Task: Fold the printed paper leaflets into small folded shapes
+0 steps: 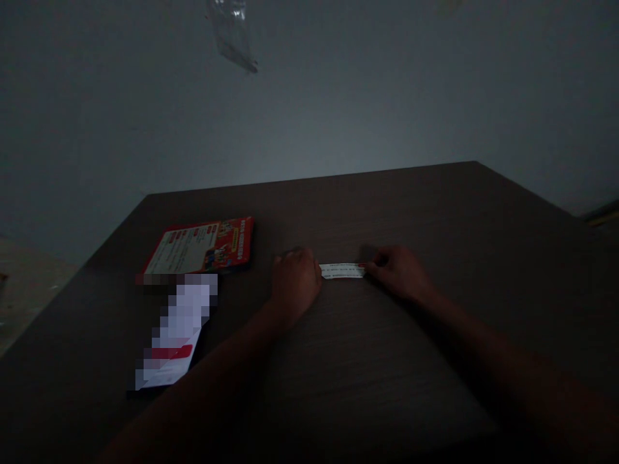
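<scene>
A narrow white strip (pixel 342 270) with small print and a red tip lies flat on the dark wooden table (pixel 435 212). My left hand (pixel 294 280) is curled closed over the strip's left end. My right hand (pixel 399 270) pinches its right end with closed fingers. Both forearms reach in from the near edge. The scene is dim, so the fingertips are hard to make out.
A red and white printed box (pixel 203 246) lies flat left of my hands. A white sheet with a red band (pixel 174 348) lies nearer, at the left. A clear plastic piece (pixel 235 32) hangs on the grey wall behind the table.
</scene>
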Demonstrator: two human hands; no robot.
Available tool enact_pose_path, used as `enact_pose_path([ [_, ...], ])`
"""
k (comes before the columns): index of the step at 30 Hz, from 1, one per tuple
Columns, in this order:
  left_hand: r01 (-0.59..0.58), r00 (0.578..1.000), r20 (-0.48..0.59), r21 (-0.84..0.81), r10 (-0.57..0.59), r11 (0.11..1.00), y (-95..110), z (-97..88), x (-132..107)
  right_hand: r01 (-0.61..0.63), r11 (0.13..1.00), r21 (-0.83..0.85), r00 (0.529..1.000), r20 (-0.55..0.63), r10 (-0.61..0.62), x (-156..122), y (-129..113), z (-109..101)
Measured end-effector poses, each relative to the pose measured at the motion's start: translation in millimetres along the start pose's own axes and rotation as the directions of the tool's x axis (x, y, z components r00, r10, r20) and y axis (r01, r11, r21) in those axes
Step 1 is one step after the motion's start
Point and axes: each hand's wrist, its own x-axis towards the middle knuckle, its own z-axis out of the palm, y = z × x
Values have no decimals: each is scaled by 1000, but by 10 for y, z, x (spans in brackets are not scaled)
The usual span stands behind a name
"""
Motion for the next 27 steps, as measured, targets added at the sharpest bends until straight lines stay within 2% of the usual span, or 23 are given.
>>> enact_pose_path([
  [5,-10,1000,0,9,10,1000,2,-14,-19,15,999,-32,1000,2,-15,12,21,-19],
  [7,-28,999,-16,-19,28,999,-10,-2,-18,61,997,-52,997,-34,-62,4,36,-23],
  [10,-146,989,-41,-181,141,973,-44,39,4,221,967,-128,971,-63,-230,-20,51,-24],
  [13,-292,956,-51,-304,290,907,-91,81,23,351,922,-164,934,-13,-358,-53,43,-44],
  [18,-411,910,-62,-279,411,868,-118,38,-24,466,864,-193,885,84,-459,-139,4,-143],
  [22,-432,901,-66,-236,429,871,-81,-50,-83,515,844,-148,857,99,-506,-174,36,-179],
  [27,-450,892,-46,-170,449,877,-63,-62,-85,617,776,-131,787,116,-606,-130,117,-134],
])
